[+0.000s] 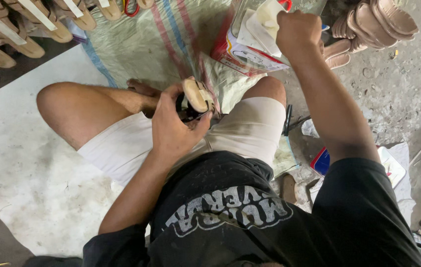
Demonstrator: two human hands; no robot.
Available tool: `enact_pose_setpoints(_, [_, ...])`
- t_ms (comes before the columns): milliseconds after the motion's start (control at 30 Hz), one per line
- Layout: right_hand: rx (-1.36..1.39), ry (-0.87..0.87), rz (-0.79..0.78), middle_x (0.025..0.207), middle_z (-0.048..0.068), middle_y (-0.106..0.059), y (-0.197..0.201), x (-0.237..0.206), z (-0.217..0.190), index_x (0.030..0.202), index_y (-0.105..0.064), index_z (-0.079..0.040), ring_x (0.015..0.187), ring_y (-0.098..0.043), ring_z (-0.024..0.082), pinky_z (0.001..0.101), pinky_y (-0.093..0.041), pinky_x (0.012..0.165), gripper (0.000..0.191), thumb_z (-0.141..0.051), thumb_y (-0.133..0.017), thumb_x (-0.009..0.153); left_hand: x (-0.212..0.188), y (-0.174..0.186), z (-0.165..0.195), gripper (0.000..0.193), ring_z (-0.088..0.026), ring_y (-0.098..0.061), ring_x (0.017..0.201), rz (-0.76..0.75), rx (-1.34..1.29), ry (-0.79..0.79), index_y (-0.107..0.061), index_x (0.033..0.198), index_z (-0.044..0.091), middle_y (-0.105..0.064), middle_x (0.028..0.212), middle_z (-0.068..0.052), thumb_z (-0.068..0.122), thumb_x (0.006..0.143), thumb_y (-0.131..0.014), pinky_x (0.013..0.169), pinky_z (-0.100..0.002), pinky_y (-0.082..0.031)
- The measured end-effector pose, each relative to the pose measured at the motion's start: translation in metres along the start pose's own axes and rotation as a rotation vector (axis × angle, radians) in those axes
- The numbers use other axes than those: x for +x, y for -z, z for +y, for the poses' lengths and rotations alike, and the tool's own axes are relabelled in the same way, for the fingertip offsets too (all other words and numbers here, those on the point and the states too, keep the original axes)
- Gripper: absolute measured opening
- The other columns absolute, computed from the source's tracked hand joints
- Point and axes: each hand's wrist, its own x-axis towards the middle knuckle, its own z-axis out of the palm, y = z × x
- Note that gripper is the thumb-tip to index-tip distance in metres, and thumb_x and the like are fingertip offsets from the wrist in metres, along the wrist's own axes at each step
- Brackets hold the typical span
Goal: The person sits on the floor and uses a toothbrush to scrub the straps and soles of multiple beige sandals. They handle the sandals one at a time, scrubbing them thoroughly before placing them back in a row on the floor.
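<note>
- The left hand (173, 126) is curled shut around a shoe piece (196, 99), a tan sole with dark strap parts, holding it above the lap, between the two bent knees.
- The right hand (297, 32) reaches far forward, its fingers closed into a fist over the open top of a red and white box (242, 54); what it grips inside I cannot tell.
- Pale sheets (262, 24) stand up out of that box, just beside the right hand.
- The box stands on a striped woven sack (171, 34) spread on the floor, far of the knees.
- A stack of tan soles (378, 22) lies at the far right, near the box.
- Rows of finished sandals (17, 29) fill the far left corner.
- Red-handled scissors (131, 7) lie at the far edge, on the sack.
- A blue and red flat pack (321, 162) lies on the floor at the right, beside the right arm.
</note>
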Motion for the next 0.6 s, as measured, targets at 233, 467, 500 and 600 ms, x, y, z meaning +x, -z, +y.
enact_pose_setpoints(233, [0.189,-0.05,0.155,0.094,0.013,-0.076,-0.023,-0.062,0.055,0.103,-0.079,-0.022,0.087,-0.071,0.034,0.0493,-0.05,0.076,0.017,-0.023,-0.067,0.091,-0.002,0.01,-0.028,0.061,-0.043,-0.051,0.145,0.011,-0.05,-0.209,-0.043,0.13,0.005,-0.057,0.149,-0.021,0.009,0.088,-0.087,0.118,-0.049,-0.046])
enact_pose_setpoints(467, [0.928,-0.062,0.092,0.106,0.01,-0.077,-0.027,-0.132,0.023,0.121,-0.076,-0.012,0.09,-0.074,0.016,0.0299,-0.056,0.076,0.018,-0.015,-0.07,0.105,0.006,0.005,-0.05,0.053,-0.046,-0.049,0.144,0.021,-0.082,-0.532,-0.043,0.124,0.018,-0.052,0.151,-0.021,0.004,0.093,-0.084,0.122,-0.06,-0.043])
enact_pose_setpoints(500, [1.138,0.018,0.093,0.11,0.011,-0.075,-0.026,-0.144,0.007,0.121,-0.073,-0.006,0.091,-0.072,0.013,0.027,-0.056,0.076,0.02,-0.007,-0.071,0.102,0.006,0.005,-0.049,0.051,-0.047,-0.049,0.144,0.024,-0.071,-0.562,-0.042,0.12,0.019,-0.052,0.151,-0.021,0.003,0.094,-0.083,0.122,-0.063,-0.042])
enact_pose_setpoints(600, [1.538,0.072,-0.044,0.09,0.011,-0.074,-0.024,-0.175,-0.038,0.12,-0.069,0.003,0.069,-0.062,0.011,0.0224,-0.043,0.06,0.024,0.007,-0.07,0.097,0.004,0.007,-0.043,0.048,-0.045,-0.05,0.142,0.044,-0.034,-0.62,-0.044,0.117,0.021,-0.054,0.149,-0.02,0.006,0.095,-0.085,0.119,-0.064,-0.04])
